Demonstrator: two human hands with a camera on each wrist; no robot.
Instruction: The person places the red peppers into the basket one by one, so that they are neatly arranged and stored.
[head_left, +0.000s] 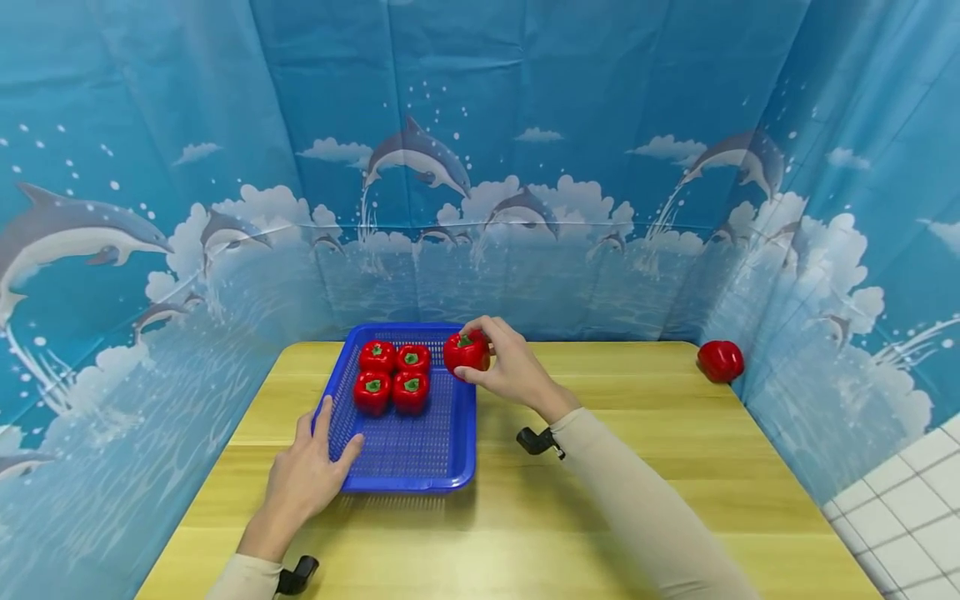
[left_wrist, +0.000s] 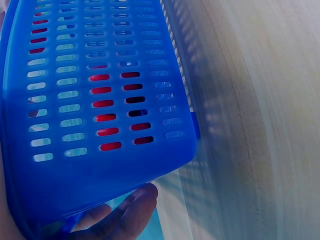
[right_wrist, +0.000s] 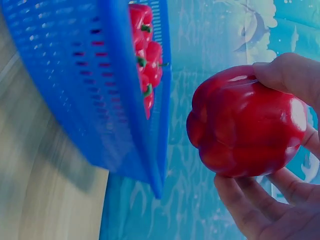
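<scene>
A blue plastic basket point(head_left: 397, 483) with slotted walls stands on the table, several red bell peppers point(head_left: 372, 392) with green stems grouped in its back left part. My left hand point(head_left: 303, 475) holds the basket at its near left side, thumb over the rim and fingers outside; in the left wrist view some fingertips point(left_wrist: 142, 197) show past the basket wall. Above the basket's back right part, my right hand point(head_left: 510, 362) grips another red bell pepper point(head_left: 465, 353) between thumb and fingers. In the right wrist view this pepper point(right_wrist: 245, 122) is apart from the basket.
One more red bell pepper point(head_left: 721, 361) lies at the table's back right corner. The wooden table point(head_left: 637, 417) extends right of the basket. A blue dolphin-print curtain point(head_left: 585, 275) surrounds the back and sides.
</scene>
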